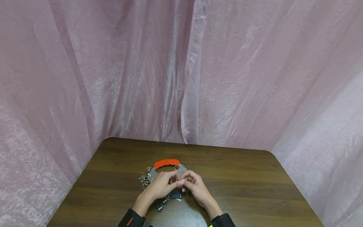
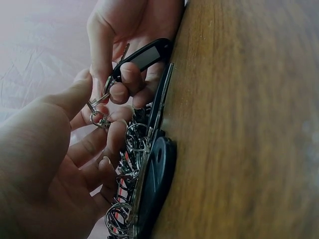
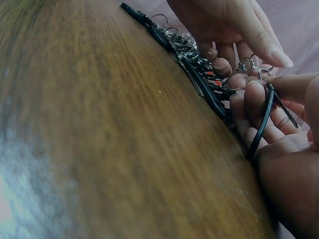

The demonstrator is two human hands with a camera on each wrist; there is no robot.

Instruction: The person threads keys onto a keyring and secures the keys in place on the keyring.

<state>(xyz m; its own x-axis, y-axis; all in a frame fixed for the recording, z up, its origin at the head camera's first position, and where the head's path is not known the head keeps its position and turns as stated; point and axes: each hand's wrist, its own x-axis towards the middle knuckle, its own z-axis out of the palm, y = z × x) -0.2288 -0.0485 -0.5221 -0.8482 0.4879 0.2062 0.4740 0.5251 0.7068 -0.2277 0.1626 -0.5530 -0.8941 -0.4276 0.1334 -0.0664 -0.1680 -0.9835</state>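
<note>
Over the table, both hands meet at a small cluster of metal rings. My left hand (image 1: 163, 185) pinches a small metal ring with a clasp (image 2: 101, 119) between thumb and fingers. Facing it, my right hand (image 1: 197, 188) grips a key ring that carries a black key tag (image 2: 143, 57) and a key (image 3: 285, 110). The rings of the two hands overlap at the fingertips. Just behind the hands lies a holder with an orange handle (image 1: 166, 163) and a grey metal plate (image 1: 182, 170), partly hidden by the fingers. Many rings and clasps (image 1: 145, 179) hang along its left side.
More black key tags (image 1: 159, 207) lie on the wooden table (image 1: 241, 183) beneath and in front of the hands. A pink curtain (image 1: 241, 72) hangs behind the table's far edge and at both sides.
</note>
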